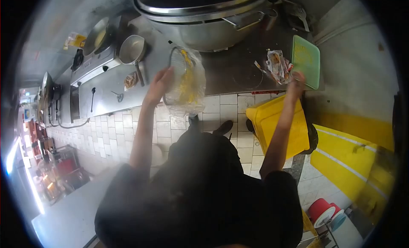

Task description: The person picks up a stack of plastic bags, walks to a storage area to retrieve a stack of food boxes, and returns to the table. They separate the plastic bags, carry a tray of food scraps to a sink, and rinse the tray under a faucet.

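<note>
Over the edge of the desk, your left hand holds a clear bag with yellow bits. Your right hand is by the green tray; I can't tell its grip.

Nothing legible here, no word, number or brand to call out! Over to the crumpled wrapper beside the green tray: red and dark marks on white, too small and creased to read. Up at the yellow packet near the stove, any print is a blur. And far off at the left edge, a small green-and-white patch glows, too tiny to tell what it shows.
</note>
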Motion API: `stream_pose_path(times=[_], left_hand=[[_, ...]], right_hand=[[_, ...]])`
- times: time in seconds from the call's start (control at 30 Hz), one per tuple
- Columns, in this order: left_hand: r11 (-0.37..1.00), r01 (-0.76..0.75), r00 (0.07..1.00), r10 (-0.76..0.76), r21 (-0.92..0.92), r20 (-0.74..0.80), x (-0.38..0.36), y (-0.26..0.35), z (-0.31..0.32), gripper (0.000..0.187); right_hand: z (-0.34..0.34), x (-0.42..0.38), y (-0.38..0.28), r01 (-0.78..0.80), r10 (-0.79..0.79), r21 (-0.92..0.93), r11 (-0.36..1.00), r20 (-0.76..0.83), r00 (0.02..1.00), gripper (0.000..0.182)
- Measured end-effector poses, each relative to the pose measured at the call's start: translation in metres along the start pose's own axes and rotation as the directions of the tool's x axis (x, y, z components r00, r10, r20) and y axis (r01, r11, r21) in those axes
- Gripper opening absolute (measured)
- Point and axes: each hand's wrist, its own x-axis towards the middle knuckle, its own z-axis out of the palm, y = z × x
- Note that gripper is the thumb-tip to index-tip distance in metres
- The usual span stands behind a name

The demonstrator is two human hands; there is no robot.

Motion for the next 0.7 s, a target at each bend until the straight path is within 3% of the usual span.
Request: stream_pose_path(times=[0.03, 0.07, 0.1, 0.13, 0.17, 0.2, 0.23, 0.27, 0.3, 0.33, 0.37, 0.43, 0.47, 0.5, 0.53, 0.57, 0.6, 0.63, 0.7], left_hand=[[0.998, 0.001, 1.000, -0.001, 0.064, -0.004, -0.003, 0.005, -0.001, 0.055], [0.998, 0.007, 1.000, -0.007, 0.055, -0.001, -0.002, 0.006, -0.005, 0.055], [0.988, -0.051, 0.986, 0.026, 0.145, 0.167, 0.004, 0.010, -0.011, 0.054], [0.968, -0.122, 0.941, 0.043, 0.221, 0.335, 0.008, 0.012, -0.016, 0.052], [0.971, -0.121, 0.940, 0.044, 0.207, 0.339, 0.007, 0.013, -0.019, 0.052], [0.957, -0.141, 0.922, 0.035, 0.253, 0.385, 0.007, 0.017, -0.020, 0.050], [0.940, -0.165, 0.904, 0.023, 0.298, 0.427, 0.009, 0.020, -0.026, 0.048], [0.901, -0.251, 0.839, 0.021, 0.353, 0.544, 0.017, 0.022, -0.034, 0.046], [0.907, -0.249, 0.839, 0.027, 0.340, 0.543, 0.025, 0.016, -0.041, 0.046], [0.930, -0.293, 0.810, 0.119, 0.221, 0.574, 0.032, 0.006, -0.045, 0.044], [0.938, -0.334, 0.777, 0.217, 0.095, 0.591, 0.037, 0.000, -0.048, 0.042], [0.934, -0.356, 0.773, 0.285, 0.016, 0.567, 0.041, 0.003, -0.052, 0.039], [0.936, -0.351, 0.741, 0.279, -0.003, 0.611, 0.054, 0.001, -0.055, 0.038], [0.937, -0.349, 0.703, 0.274, -0.018, 0.656, 0.062, 0.002, -0.058, 0.038], [0.939, -0.343, 0.703, 0.278, -0.030, 0.655, 0.067, 0.002, -0.061, 0.038], [0.942, -0.322, 0.775, 0.316, -0.088, 0.547, 0.070, 0.009, -0.065, 0.039], [0.938, -0.311, 0.837, 0.346, -0.151, 0.424, 0.075, 0.016, -0.069, 0.040], [0.935, -0.312, 0.840, 0.354, -0.168, 0.411, 0.080, 0.019, -0.071, 0.040], [0.842, -0.530, 0.760, 0.525, -0.102, 0.385, 0.079, 0.020, -0.077, 0.043]], right_hand=[[0.028, -0.025, -0.091, -0.142, 0.062, 0.330, 0.933, 0.241, 0.968, 0.025], [0.037, -0.044, -0.194, -0.184, 0.015, 0.275, 0.944, 0.520, 0.854, 0.023], [0.049, -0.058, -0.253, -0.030, -0.184, 0.298, 0.954, 0.664, 0.725, 0.025], [0.070, -0.066, -0.283, 0.312, -0.500, 0.392, 0.866, 0.651, 0.571, 0.028], [0.089, -0.076, -0.313, 0.452, -0.614, 0.426, 0.783, 0.641, 0.460, 0.032], [0.100, -0.082, -0.341, 0.513, -0.654, 0.439, 0.738, 0.650, 0.386, 0.037], [0.111, -0.086, -0.346, 0.522, -0.657, 0.436, 0.733, 0.654, 0.375, 0.037], [0.128, -0.088, -0.348, 0.571, -0.605, 0.384, 0.726, 0.752, 0.262, 0.039], [0.143, -0.092, -0.354, 0.620, -0.527, 0.337, 0.708, 0.837, 0.147, 0.041], [0.151, -0.091, -0.360, 0.601, -0.476, 0.347, 0.719, 0.877, 0.063, 0.042], [0.155, -0.094, -0.367, 0.610, -0.471, 0.348, 0.711, 0.881, 0.046, 0.042], [0.163, -0.097, -0.379, 0.608, -0.356, 0.280, 0.743, 0.934, 0.005, 0.039], [0.168, -0.100, -0.383, 0.437, -0.240, 0.207, 0.876, 0.971, 0.021, 0.034], [0.169, -0.105, -0.382, 0.440, -0.229, 0.203, 0.875, 0.974, 0.005, 0.034], [0.169, -0.111, -0.380, 0.359, -0.209, 0.184, 0.915, 0.977, 0.032, 0.031], [0.170, -0.121, -0.380, 0.276, -0.188, 0.164, 0.947, 0.980, 0.061, 0.028], [0.166, -0.135, -0.385, 0.263, -0.143, 0.097, 0.960, 0.977, 0.160, 0.022], [0.167, -0.143, -0.387, 0.279, -0.143, 0.098, 0.955, 0.979, 0.146, 0.022], [0.166, -0.159, -0.380, 0.183, -0.104, 0.041, 0.982, 0.933, 0.344, 0.018]])
